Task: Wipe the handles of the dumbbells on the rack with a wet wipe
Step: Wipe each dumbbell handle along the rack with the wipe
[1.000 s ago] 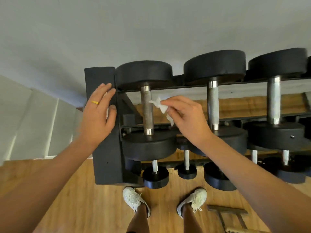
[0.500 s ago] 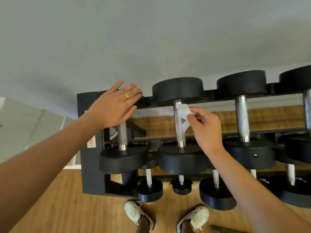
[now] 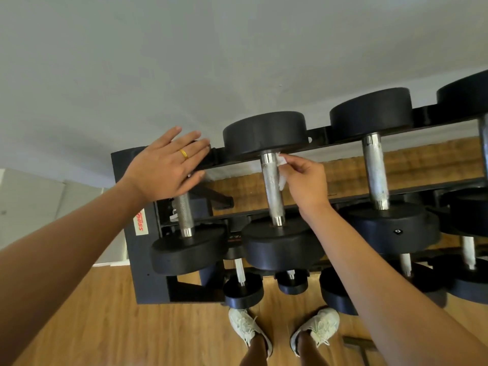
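Two hands: right hand [image 3: 307, 180] pinches wet wipe [image 3: 281, 170] against handle [image 3: 272, 192], left hand [image 3: 166, 167] splayed; rack sticker [image 3: 141, 220] illegible.

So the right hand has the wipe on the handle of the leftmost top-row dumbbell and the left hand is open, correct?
Not quite. In the head view the right hand pinches the wipe against the handle of the second top-row dumbbell from the left, not the leftmost. The left hand is open, as you said.
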